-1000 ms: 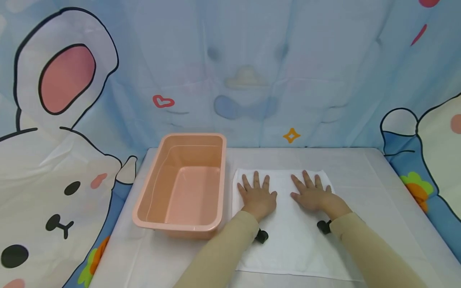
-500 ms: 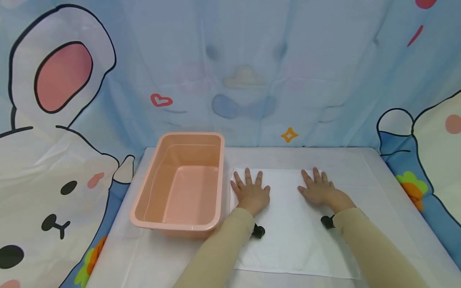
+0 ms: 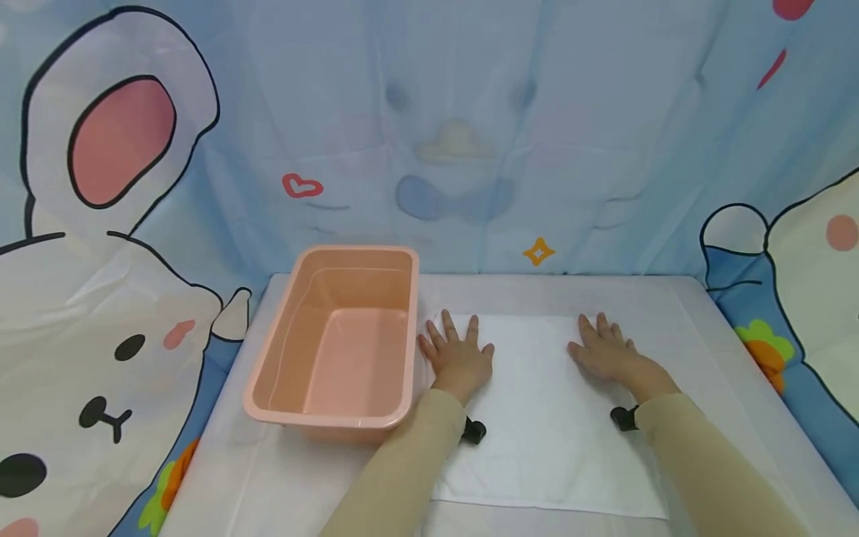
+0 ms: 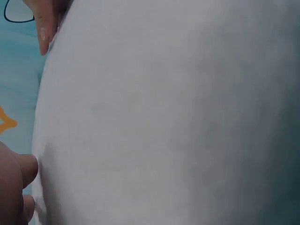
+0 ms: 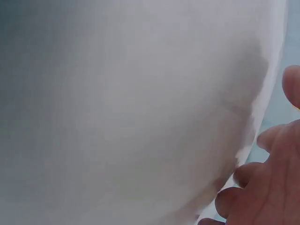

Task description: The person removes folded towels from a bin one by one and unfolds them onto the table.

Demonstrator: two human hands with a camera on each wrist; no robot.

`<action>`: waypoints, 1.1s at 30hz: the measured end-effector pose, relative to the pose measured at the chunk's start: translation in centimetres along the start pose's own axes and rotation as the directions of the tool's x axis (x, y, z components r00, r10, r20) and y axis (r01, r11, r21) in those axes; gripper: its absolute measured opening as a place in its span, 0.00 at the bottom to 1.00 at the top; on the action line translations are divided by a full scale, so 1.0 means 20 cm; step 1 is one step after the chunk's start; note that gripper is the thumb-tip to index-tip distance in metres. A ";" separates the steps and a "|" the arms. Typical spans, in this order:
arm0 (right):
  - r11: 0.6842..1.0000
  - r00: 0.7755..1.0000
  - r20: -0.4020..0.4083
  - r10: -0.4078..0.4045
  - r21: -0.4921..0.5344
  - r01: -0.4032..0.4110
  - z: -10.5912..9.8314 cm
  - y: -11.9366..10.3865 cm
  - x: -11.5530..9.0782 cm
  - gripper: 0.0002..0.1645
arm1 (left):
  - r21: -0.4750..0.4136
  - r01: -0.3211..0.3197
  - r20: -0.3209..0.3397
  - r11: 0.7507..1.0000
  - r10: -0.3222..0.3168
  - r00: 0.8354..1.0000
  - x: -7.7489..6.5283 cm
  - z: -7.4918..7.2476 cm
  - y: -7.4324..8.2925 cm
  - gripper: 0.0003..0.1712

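Observation:
A white cloth (image 3: pixel 530 432) lies spread flat on the white-covered table. My left hand (image 3: pixel 461 365) rests palm down near its far left corner, fingers spread, with the fingertips toward the basin's side. Across the cloth, toward its far right corner, my right hand (image 3: pixel 620 362) lies palm down too, fingers straight. In the left wrist view, parts of my left fingers (image 4: pixel 28 168) show at the lower left edge over the white surface. The right wrist view has my right hand (image 5: pixel 272 183) at its lower right, its shadow falling on the white fabric. Neither hand holds anything.
An orange-pink plastic basin (image 3: pixel 322 421) stands just left of the cloth, close beside my left forearm. A blue cartoon-printed curtain (image 3: pixel 470 97) hangs behind and around the table (image 3: pixel 698 358). A small black device (image 3: pixel 474 431) is worn at each wrist.
Both hands have slid apart over the cloth, the left toward the basin and the right toward the right edge. The cloth stays flat and the basin stands where it was.

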State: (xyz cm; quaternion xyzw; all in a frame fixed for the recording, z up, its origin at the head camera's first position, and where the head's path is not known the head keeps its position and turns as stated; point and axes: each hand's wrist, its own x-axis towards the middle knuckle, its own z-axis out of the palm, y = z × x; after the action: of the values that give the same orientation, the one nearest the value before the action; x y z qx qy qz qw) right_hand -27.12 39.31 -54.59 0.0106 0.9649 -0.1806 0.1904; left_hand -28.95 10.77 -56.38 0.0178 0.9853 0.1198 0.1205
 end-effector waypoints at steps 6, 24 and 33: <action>0.999 0.998 -0.051 -0.037 -0.020 0.036 0.03 -0.03 -0.10 0.54 | 0.043 -0.057 -0.006 0.997 0.058 0.998 -0.07 -0.02 0.00 0.42; 0.964 0.969 -0.093 -0.230 -0.156 0.214 0.32 -0.34 -0.46 0.50 | 0.218 -0.356 0.117 0.909 0.338 0.934 -0.47 0.10 -0.01 0.45; 0.971 0.980 -0.030 -0.196 -0.144 0.190 0.40 -0.38 -0.56 0.51 | 0.185 -0.426 0.171 0.886 0.398 0.901 -0.53 0.17 -0.07 0.49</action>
State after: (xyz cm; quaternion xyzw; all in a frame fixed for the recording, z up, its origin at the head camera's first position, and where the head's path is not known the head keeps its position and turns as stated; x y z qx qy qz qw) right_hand -14.47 29.85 -54.74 -0.0926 0.9756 -0.1295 0.1510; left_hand -17.87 9.48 -57.42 0.2476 0.9563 0.0324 0.1524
